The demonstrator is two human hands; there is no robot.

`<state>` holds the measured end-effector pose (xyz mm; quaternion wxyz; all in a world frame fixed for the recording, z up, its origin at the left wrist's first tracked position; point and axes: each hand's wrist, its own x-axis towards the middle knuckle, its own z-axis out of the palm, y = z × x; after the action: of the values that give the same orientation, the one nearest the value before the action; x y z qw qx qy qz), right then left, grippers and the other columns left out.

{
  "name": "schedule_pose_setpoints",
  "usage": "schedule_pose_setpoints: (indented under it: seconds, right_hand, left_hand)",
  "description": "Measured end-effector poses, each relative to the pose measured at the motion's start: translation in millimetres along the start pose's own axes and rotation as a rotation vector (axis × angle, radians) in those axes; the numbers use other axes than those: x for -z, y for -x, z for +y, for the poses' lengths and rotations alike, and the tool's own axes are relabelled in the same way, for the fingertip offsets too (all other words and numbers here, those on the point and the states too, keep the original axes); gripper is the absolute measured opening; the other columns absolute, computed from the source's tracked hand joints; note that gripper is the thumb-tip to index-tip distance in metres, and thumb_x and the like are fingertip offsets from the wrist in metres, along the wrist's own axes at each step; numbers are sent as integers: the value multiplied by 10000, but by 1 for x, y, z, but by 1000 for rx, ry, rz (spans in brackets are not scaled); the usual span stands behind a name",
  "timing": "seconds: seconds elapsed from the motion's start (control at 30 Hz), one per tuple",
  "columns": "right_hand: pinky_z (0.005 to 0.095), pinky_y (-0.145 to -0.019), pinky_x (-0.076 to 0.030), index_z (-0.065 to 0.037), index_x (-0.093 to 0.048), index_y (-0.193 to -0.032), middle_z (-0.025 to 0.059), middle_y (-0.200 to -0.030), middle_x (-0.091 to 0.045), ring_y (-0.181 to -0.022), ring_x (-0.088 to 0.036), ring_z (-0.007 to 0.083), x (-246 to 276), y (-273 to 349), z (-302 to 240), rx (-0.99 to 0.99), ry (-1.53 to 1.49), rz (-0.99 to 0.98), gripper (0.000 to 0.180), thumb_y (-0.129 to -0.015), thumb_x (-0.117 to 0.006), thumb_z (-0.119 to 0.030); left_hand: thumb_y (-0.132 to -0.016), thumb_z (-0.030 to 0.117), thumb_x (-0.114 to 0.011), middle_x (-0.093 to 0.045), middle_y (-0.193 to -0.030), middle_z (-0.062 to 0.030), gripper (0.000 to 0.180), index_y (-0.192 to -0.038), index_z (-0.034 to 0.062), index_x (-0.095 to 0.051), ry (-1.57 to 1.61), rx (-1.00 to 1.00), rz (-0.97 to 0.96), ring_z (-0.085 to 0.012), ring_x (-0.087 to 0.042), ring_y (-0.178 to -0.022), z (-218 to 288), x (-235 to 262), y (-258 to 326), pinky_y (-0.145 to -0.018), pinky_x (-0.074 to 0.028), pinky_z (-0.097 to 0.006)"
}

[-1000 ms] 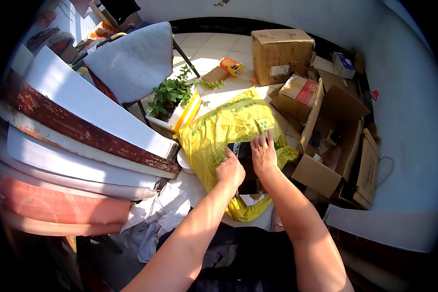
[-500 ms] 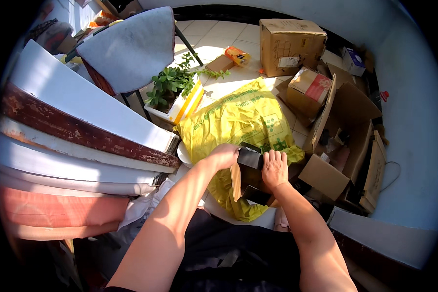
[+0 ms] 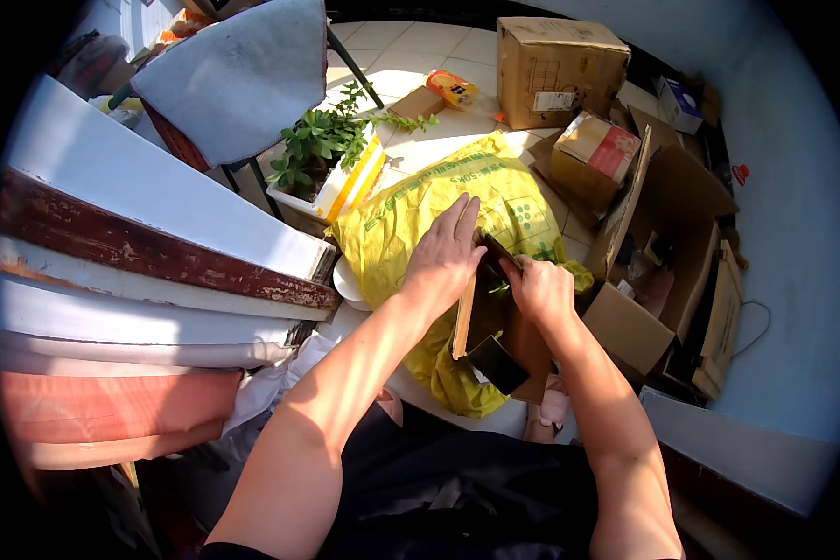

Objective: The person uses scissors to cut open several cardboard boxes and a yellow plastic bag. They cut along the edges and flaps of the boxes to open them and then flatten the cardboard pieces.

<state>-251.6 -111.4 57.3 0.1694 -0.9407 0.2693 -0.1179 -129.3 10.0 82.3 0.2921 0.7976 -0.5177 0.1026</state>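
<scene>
A dark flat box with a pale wooden edge (image 3: 487,322) is held up on its side over a big yellow plastic bag (image 3: 411,219). My left hand (image 3: 446,257) lies flat against the box's left face, fingers stretched toward the bag. My right hand (image 3: 539,287) is closed on the box's upper right edge. The box's lower dark corner (image 3: 497,364) hangs free below both hands. The bag lies crumpled on the tiled floor under the hands.
A potted green plant (image 3: 319,154) in a white tub stands left of the bag. Several cardboard boxes sit behind and to the right, one large open box (image 3: 667,238) close to my right hand. Stacked boards (image 3: 149,261) fill the left side. A grey-covered chair (image 3: 238,75) stands at the back.
The dark box came up out of the yellow bag and is now tilted on edge. My left hand went from gripping near the bag to lying flat on the box's side.
</scene>
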Motion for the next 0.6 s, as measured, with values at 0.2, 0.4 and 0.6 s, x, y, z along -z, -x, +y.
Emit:
schedule_pose_setpoints:
  seconds: [0.2,0.4,0.6]
  right_hand:
    - [467,-748,-494,-32,-691,-884,237,-782,-647,-803,-632,404,20,-13,29,-348,-66,-61,453,-919,-473,-427]
    - [458,-849,-453,-1,-664,-1010,281,-956,-627,-974,-586,430,40,-19,31,-509,-260,-140,503,-919,-467,-454]
    - [410,-732,-468,94,-628,-872,244,-741,-625,-760,-626,359,2,-22,83,-585,-421,-102,577,-893,-520,-473]
  left_hand:
    - [-885,483,-483,-563,-1049,-100,579,-1223,15,-539,-504,-588,-805,-254,-491,-1102,80,25,15,-1137,-170,-479]
    - [-826,339,-593,-495,-792,-55,299,-893,49,-619,-419,-627,-849,-205,-562,-776,75,36,22,-1137,-178,-488]
    - [-742,120,-628,-523,-963,-63,60,-771,82,-593,173,-439,-719,-241,-542,-952,59,57,26,-1130,-223,-471]
